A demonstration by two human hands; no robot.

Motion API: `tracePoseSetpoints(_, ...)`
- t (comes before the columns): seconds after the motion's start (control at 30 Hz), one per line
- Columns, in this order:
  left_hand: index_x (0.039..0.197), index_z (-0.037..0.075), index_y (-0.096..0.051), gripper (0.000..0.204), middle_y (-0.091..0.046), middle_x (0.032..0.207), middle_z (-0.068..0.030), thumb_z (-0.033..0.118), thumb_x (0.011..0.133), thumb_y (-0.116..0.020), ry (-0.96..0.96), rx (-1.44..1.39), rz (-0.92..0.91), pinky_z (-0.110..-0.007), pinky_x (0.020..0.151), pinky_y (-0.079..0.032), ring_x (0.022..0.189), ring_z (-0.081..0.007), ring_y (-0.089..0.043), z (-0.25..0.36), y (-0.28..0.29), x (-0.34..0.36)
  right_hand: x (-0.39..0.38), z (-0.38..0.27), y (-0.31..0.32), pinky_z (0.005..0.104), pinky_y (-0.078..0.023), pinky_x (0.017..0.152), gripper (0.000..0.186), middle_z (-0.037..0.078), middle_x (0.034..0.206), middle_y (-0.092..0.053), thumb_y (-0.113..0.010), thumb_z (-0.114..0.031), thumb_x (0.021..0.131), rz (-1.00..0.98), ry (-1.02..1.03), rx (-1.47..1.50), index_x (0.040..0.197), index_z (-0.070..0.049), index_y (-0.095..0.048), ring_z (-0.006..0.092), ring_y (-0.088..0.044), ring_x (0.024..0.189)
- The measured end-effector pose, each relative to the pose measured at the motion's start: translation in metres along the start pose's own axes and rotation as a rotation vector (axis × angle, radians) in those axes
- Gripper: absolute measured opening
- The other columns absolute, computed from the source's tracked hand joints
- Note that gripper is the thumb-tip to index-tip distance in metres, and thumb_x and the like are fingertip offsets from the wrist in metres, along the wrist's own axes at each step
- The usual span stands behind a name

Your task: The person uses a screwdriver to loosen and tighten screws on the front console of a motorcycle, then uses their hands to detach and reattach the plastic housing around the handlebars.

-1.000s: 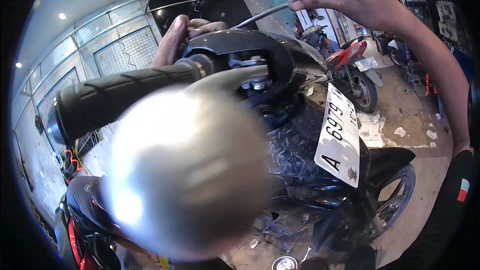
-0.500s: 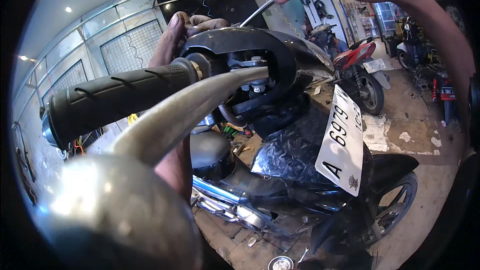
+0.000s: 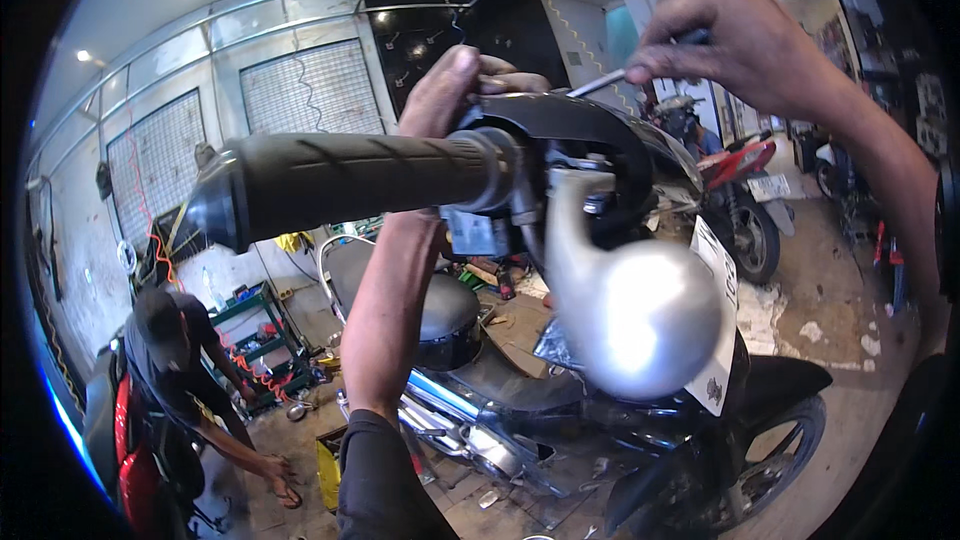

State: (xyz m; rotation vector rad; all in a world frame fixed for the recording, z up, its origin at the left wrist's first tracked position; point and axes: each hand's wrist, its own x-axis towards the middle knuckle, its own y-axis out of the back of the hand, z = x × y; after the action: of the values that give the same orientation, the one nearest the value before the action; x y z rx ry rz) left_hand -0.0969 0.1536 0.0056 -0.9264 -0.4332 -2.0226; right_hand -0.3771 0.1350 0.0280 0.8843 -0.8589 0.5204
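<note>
My left hand (image 3: pixel 465 85) reaches up behind the rubber handlebar grip (image 3: pixel 370 175), its fingers bent over the top edge of the black handlebar cover (image 3: pixel 520 112). My right hand (image 3: pixel 725 35) is raised to the right and pinches a thin metal rod-shaped tool (image 3: pixel 600 83). The tool slants down to the left, its far end at the top of the cover; the tip is hidden. A silver brake lever (image 3: pixel 575 230) with a ball end juts close to the camera, in front of the cover's opening, where a bolt and metal bracket show.
Below stands the black motorcycle, with its seat (image 3: pixel 450 310), licence plate (image 3: pixel 712 380) and front wheel (image 3: pixel 785 460). At lower left a person (image 3: pixel 175 350) bends beside a red motorcycle (image 3: pixel 130 440) and a green tool rack (image 3: pixel 265 330). Another red motorcycle (image 3: pixel 740 165) is parked behind.
The view has shifted left and turned, so the lever's ball end now appears at centre right. The bending person has come into view. Both hands stay at the cover, the tool still in my right.
</note>
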Motion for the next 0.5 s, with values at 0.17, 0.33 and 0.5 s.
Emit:
tracePoseSetpoints(0.17,0.094,0.005,-0.055,0.027,-0.051,0.081,0.0000,0.031,0.097,-0.062,0.015,0.148,0.018,-0.028,0.080,-0.053,0.078,-0.0110,-0.057,0.013,0.000,-0.003,0.008,0.000,-0.008,0.0357,-0.047,0.063,0.013,0.008,0.073,-0.065,-0.077,-0.018,0.080,0.066,0.088,0.016,0.083,-0.006,-0.077,0.0215,-0.061,0.068)
tracePoseSetpoints(0.33,0.090,0.004,-0.053,0.020,-0.048,0.083,-0.0010,0.021,0.099,-0.058,-0.103,0.299,0.004,-0.025,0.076,-0.052,0.080,-0.0069,-0.053,0.013,-0.003,-0.001,0.006,-0.016,-0.001,0.0344,-0.049,0.065,0.009,0.009,0.074,-0.067,-0.077,-0.013,0.078,0.032,-0.068,-0.056,0.082,-0.005,-0.076,0.0198,-0.063,0.073)
tracePoseSetpoints(0.5,0.091,0.003,-0.056,0.025,-0.052,0.080,0.0003,0.027,0.098,-0.062,-0.076,0.314,0.087,-0.023,0.068,-0.049,0.072,-0.0060,-0.052,0.013,-0.013,-0.003,0.002,-0.009,-0.004,0.0329,-0.050,0.069,0.010,0.009,0.078,-0.069,-0.076,-0.011,0.079,0.040,0.030,-0.046,0.082,-0.001,-0.075,0.0209,-0.064,0.075)
